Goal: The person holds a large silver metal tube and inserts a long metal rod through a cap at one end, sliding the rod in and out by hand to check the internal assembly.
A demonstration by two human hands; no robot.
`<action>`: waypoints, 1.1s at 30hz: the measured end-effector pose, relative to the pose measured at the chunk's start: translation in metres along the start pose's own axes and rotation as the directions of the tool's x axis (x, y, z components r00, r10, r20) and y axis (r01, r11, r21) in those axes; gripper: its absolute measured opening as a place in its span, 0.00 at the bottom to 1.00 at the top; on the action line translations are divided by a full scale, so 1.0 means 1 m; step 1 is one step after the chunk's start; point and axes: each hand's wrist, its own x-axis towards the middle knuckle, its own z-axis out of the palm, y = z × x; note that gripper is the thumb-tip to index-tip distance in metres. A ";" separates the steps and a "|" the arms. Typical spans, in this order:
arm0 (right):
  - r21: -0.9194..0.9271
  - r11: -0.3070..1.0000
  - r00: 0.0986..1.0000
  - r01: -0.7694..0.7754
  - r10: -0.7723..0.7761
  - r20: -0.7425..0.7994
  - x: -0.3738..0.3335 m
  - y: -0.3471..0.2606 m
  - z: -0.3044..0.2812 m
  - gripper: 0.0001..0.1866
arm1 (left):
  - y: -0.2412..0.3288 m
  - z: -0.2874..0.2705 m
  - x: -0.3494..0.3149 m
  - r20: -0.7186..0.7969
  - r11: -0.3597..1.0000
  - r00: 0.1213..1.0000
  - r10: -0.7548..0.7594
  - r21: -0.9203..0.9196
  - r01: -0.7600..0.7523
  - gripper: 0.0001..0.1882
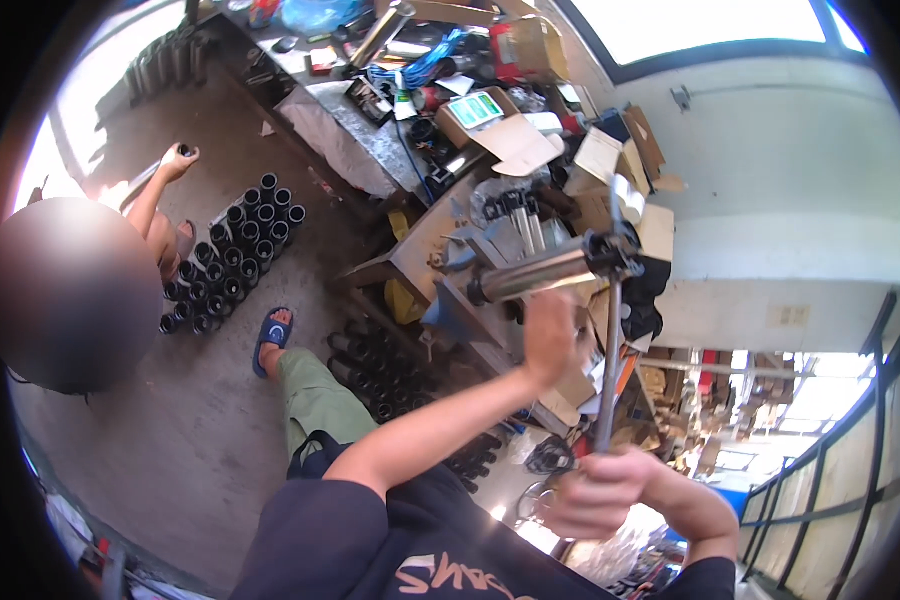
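A shiny metal tube (540, 274) with dark ends lies at a slant over the bench, in front of me. At its right end sits a black fitting (612, 252). A long grey metal bar (612, 360) runs up past this fitting, and my right hand (595, 492) is closed round the bar's lower end. My left hand (555, 342) is raised just below the tube. Motion smears its fingers, so whether it touches the tube is unclear. Behind the tube, more shiny tubes with black fittings (526, 222) stand on the bench.
A cluttered bench (320, 100) holds open cardboard boxes (520, 148) and blue cable. Rows of black-ended tubes (235, 255) stand on the floor at left, beside a seated person (150, 215) holding a tube. Dark tubes (370, 375) stand near my leg. A white wall rises at right.
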 end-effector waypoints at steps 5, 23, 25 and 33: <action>0.347 0.912 0.948 -0.217 0.113 0.297 0.138 0.117 0.113 0.05 | 0.021 0.032 0.043 0.980 0.120 0.199 0.012 -0.199 0.973 0.38; 0.680 -0.586 -0.633 -0.441 0.740 0.228 -0.415 0.342 0.108 0.07 | 0.037 -0.107 0.160 0.875 -0.305 -0.483 -0.040 0.450 0.840 0.16; 0.615 -0.564 -0.631 -0.550 0.764 0.137 -0.392 0.350 0.123 0.08 | 0.044 -0.108 0.169 0.883 -0.182 -0.423 -0.201 0.391 0.902 0.14; 0.460 -0.322 0.129 0.827 0.906 0.402 -0.436 0.390 0.134 0.06 | 0.100 -0.089 0.162 0.654 0.698 0.279 -0.703 0.560 0.447 0.07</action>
